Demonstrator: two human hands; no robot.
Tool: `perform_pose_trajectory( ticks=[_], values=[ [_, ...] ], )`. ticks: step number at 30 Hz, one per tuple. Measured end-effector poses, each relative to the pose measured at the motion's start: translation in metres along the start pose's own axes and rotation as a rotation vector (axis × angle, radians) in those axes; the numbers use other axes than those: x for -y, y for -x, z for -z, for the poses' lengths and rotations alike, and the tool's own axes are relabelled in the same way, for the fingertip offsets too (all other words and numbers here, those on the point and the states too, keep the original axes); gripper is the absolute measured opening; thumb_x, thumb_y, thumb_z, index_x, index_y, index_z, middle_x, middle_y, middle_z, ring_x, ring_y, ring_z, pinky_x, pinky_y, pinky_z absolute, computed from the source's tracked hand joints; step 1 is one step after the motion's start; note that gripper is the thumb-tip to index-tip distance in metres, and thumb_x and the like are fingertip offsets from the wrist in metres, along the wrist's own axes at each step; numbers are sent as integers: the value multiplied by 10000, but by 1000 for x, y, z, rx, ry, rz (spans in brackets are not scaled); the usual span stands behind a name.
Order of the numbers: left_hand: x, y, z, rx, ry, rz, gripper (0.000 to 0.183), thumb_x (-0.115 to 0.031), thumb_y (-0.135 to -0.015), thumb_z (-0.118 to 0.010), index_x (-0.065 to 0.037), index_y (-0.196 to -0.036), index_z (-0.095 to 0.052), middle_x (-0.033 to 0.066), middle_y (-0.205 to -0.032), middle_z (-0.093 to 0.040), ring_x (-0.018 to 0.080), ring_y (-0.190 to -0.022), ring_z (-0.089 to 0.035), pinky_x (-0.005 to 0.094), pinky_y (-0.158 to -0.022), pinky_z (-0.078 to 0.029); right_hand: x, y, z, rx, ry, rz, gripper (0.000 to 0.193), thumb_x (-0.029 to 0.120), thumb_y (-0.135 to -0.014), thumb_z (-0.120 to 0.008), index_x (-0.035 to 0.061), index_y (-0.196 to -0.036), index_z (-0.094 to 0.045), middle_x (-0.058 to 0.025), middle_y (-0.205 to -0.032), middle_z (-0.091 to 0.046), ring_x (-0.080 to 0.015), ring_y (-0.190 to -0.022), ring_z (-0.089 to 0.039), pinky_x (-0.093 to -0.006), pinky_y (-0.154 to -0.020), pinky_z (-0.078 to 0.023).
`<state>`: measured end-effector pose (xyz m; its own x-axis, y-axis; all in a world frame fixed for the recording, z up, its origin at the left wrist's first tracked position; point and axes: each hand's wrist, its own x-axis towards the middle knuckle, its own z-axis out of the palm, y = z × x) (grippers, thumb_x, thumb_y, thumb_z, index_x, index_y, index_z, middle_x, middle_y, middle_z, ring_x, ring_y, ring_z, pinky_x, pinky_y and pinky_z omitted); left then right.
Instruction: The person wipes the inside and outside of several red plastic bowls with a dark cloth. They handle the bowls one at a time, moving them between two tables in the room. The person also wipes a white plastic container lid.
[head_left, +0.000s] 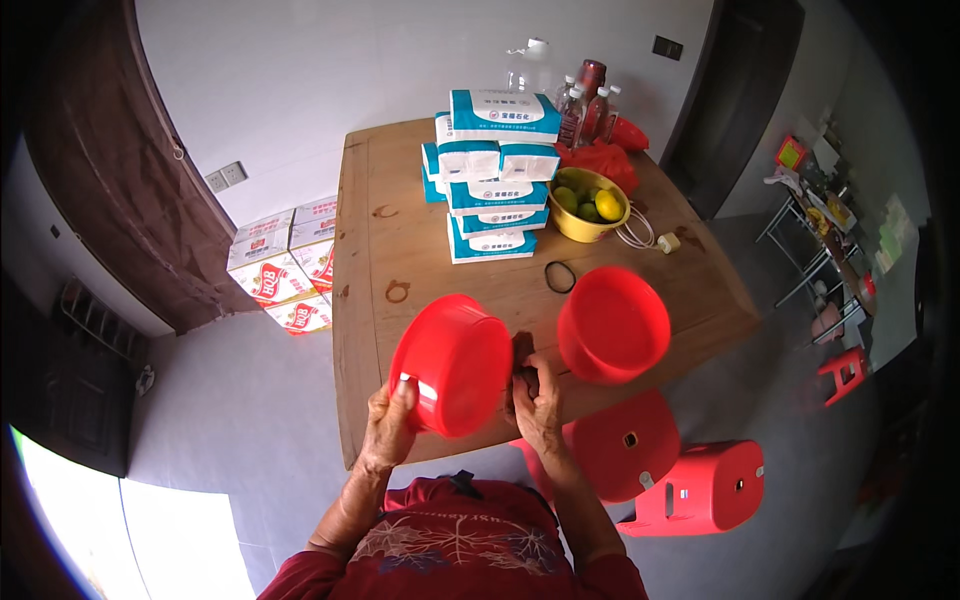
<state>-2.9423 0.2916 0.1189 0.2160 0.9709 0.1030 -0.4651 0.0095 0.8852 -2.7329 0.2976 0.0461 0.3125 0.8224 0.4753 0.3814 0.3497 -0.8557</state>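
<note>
My left hand (391,425) grips the rim of a red plastic basin (462,365), thumb on its side. The basin is held up on edge, its round bottom facing right, over the near part of the wooden table (390,250). Just right of it, my right hand (538,405) is closed round a dark, crumpled thing (522,350), perhaps a cloth; most of it is hidden by the fingers. A second red basin (615,325) stands on the table to the right of my right hand. Beyond the two basins lies a thin black ring (560,277).
Blue-and-white tissue packs (492,195) are stacked farther back. Beside them are a yellow bowl (588,228) of green and yellow fruit, a white cable (640,235), and several bottles (598,115). Red stools (622,445) stand at the near right; cartons (270,260) are on the floor left.
</note>
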Motion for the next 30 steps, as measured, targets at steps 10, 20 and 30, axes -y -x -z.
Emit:
perform_pose_trajectory(
  ticks=[10, 20, 30],
  values=[
    [12, -44, 5, 198, -1458, -541, 213, -191, -791, -686, -91, -977, -662, 41, -960, -659, 255, -878, -622, 362, -706, -528, 45, 24, 61, 42, 122, 12, 184, -69, -782, -574, 15, -940, -617, -80, -779, -596, -115, -566, -534, -252, -512, -445],
    [48, -84, 40, 291, -1672, -769, 181, -245, -779, -688, -145, -928, -667, -16, -1001, -636, 240, -1021, -549, 395, -840, -440, 48, -12, 128, -60, 657, -72, 370, 88, -852, -561, 6, -1213, -549, -124, -644, -579, -239, -540, -556, -348, -554, -459],
    [49, -103, 62, 236, -1807, -696, 440, -371, -732, -727, -173, -1106, -608, 51, -1218, -529, 315, -1194, -423, 555, -989, -309, 42, -32, 142, 105, 1055, 117, 124, 187, -817, -625, 112, -906, -668, -104, -700, -594, -298, -655, -603, -421, -572, -470]
  ],
)
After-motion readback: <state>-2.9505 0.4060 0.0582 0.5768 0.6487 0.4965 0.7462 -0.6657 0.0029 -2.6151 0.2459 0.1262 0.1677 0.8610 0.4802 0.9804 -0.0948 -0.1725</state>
